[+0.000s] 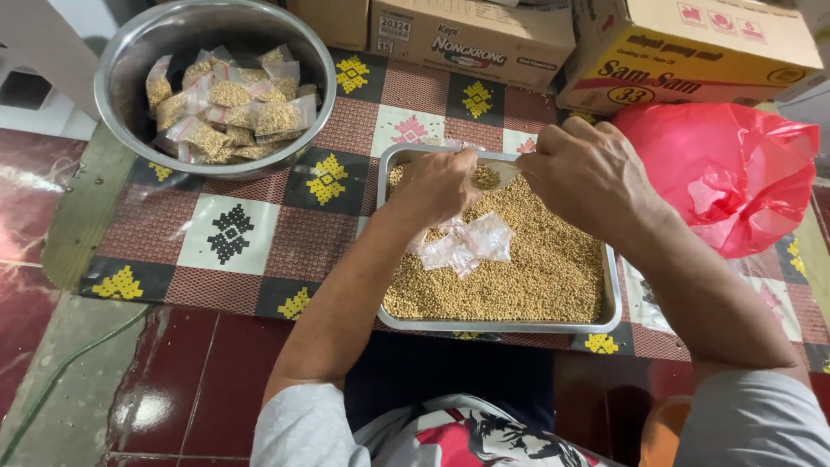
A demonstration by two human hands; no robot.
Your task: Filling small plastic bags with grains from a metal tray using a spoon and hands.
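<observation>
A metal tray (610, 294) full of small tan seeds (536, 277) lies on a patterned mat in front of me. My left hand (437, 186) is closed on a small clear plastic bag over the tray's far end, and spare clear bags (467, 244) hang below it on the seeds. My right hand (588, 177) grips a spoon (497, 170) heaped with seeds and holds it at the bag's mouth. At the far left stands a large steel bowl (117, 82) holding several small bags filled with seeds (229, 104).
A red plastic bag (726, 169) lies at the right of the tray. Cardboard boxes (692, 47) line the far edge of the checked mat (233, 233). Dark red floor tiles (186, 389) surround the mat, and my knees are near the bottom.
</observation>
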